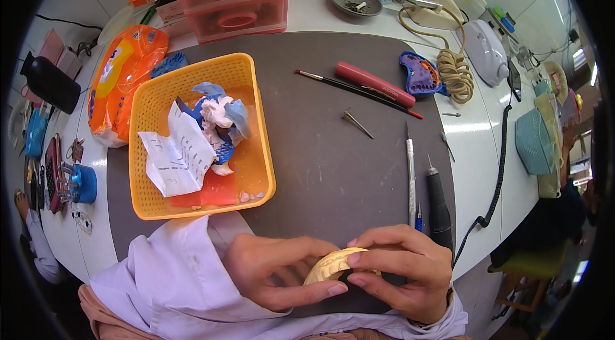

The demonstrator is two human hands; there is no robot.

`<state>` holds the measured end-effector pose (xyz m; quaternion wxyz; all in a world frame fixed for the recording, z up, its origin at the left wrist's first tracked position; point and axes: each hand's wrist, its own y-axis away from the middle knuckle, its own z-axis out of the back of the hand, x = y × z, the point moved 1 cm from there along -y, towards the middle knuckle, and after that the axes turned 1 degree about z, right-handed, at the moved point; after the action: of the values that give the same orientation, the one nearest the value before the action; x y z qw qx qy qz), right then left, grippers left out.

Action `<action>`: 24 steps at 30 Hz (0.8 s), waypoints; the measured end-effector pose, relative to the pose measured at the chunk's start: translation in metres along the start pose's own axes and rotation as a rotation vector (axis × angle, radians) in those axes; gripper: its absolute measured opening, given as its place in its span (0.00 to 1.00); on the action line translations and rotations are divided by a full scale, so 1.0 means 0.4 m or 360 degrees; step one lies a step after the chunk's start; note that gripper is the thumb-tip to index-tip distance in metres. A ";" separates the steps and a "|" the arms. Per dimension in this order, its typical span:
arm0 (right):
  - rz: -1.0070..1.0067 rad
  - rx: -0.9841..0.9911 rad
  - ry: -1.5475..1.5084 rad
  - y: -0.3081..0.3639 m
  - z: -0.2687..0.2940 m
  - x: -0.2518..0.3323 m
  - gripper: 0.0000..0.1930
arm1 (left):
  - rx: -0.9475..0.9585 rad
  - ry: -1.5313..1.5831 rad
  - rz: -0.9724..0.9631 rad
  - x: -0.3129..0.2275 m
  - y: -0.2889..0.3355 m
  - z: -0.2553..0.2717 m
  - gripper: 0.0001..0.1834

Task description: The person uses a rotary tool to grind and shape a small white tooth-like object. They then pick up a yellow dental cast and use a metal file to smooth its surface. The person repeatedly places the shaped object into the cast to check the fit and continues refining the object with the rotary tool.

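A yellow plaster dental cast (330, 264), arch-shaped with tooth shapes along it, is held low in front of my body. My left hand (272, 269) grips its left end between thumb and fingers. On the other end, the fingers and thumb of my right hand (410, 266) pinch the cast. Parts of it are hidden by my fingers. Just beyond my right hand lie a black rotary handpiece (438, 205) with a thin bit and a slim silver carving knife (410, 180).
Left on the grey mat (314, 167) stands an orange basket (266, 154) holding folded paper (182, 151) and impression scraps. A thin brush (359, 93), red cylinder (375, 82), metal burs (357, 123) and blue impression tray (419, 74) lie farther back. A coiled black cable (496, 192) runs down the right side.
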<state>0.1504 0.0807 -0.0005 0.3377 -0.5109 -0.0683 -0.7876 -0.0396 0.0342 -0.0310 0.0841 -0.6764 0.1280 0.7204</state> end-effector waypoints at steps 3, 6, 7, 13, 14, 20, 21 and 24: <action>-0.0053 0.0023 -0.0008 -0.002 -0.003 0.003 0.12 | -0.0007 -0.0048 -0.0012 0.003 0.004 0.000 0.17; -0.0047 -0.0005 -0.0008 -0.006 -0.006 0.002 0.12 | 0.0020 0.0032 0.0061 0.002 0.003 0.001 0.16; -0.0038 0.0040 0.0007 -0.007 -0.004 0.002 0.13 | 0.0043 0.0121 0.0120 -0.005 -0.001 0.003 0.16; -0.0399 -0.0107 -0.0382 0.019 -0.017 0.011 0.19 | 0.0294 0.0110 0.0262 -0.041 -0.019 0.028 0.19; -0.0361 -0.0058 -0.0351 0.019 -0.013 0.008 0.20 | 0.0289 0.0107 0.0266 -0.042 -0.018 0.028 0.19; -0.0217 0.0007 -0.0269 0.016 -0.011 -0.002 0.19 | 0.0264 0.0035 0.0218 -0.040 -0.016 0.029 0.19; -0.0212 0.0009 -0.0264 0.016 -0.011 -0.002 0.19 | 0.0270 0.0034 0.0203 -0.040 -0.016 0.029 0.19; -0.0231 -0.0009 -0.0268 0.015 -0.011 0.000 0.19 | 0.0295 0.0037 0.0181 -0.039 -0.019 0.031 0.19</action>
<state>0.1509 0.0741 -0.0039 0.2713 -0.5700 -0.1309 -0.7644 -0.0480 0.0458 -0.0153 0.1038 -0.6656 0.2334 0.7012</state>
